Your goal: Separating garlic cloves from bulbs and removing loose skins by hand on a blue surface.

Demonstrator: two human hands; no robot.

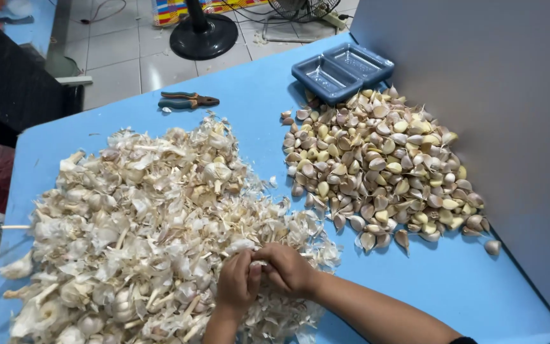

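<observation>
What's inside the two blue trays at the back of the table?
Both compartments of the blue trays look empty; only their glossy bottoms show. The separated garlic cloves are heaped on the blue table in front, reaching the near rim. Anything under the trays is hidden.

Two garlic heaps (160, 223), two trays (342, 71), one pliers (187, 100)

Papery dry garlic skins (141, 210), smooth matt blue tabletop (249, 95), seemingly glossy plastic tray (342, 70)
</observation>
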